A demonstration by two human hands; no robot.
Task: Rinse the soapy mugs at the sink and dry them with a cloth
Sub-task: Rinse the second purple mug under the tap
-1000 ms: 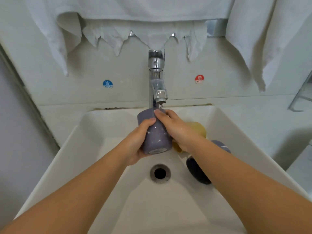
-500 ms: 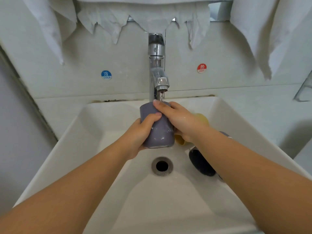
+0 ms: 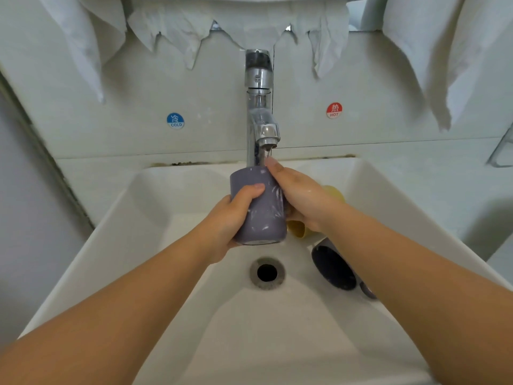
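The grey mug (image 3: 259,207), streaked with suds, is held upright under the tap (image 3: 262,126), above the sink (image 3: 155,218). The left hand (image 3: 230,218) wraps its side, thumb across the front. The right hand (image 3: 299,195) curls round its other side, fingertips at the rim. Behind the right hand lies a yellow mug (image 3: 297,229); under the right forearm, a dark mug (image 3: 333,266) on its side. White cloths (image 3: 433,51) hang above both hands.
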